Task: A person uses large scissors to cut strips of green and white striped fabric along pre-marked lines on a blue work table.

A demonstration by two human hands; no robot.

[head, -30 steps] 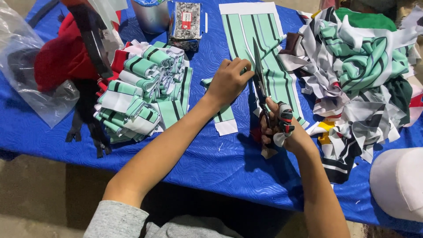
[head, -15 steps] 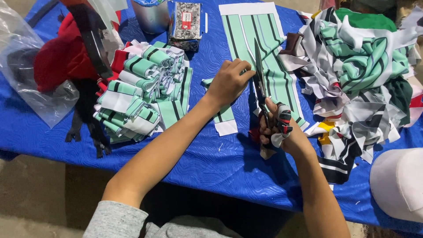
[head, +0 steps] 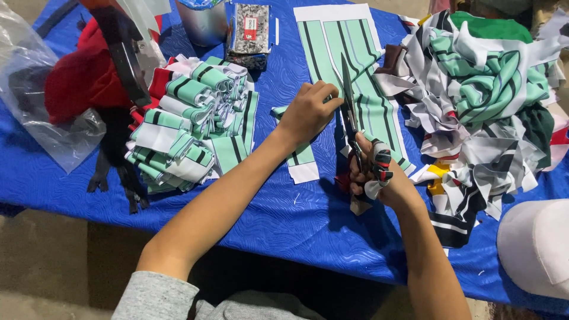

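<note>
A long mint-green fabric sheet (head: 338, 41) with black and white stripes lies on the blue table cover (head: 278, 219). My left hand (head: 308, 109) presses down on a cut strip (head: 301, 160) of that fabric at the sheet's left edge. My right hand (head: 376, 172) grips a pair of scissors (head: 348, 101) by cloth-wrapped handles, the dark blades pointing away from me along the sheet. The blade tips lie just right of my left hand's fingers.
A heap of folded striped strips (head: 189, 124) sits to the left. Right of the sheet is a big pile of fabric scraps (head: 486, 101). Red cloth and a clear plastic bag (head: 41, 112) lie far left, black straps (head: 118, 172) beside them. A white cap (head: 533, 243) is at the lower right.
The scissors have shifted slightly forward along the striped sheet; my left hand stays on the strip in nearly the same place.
</note>
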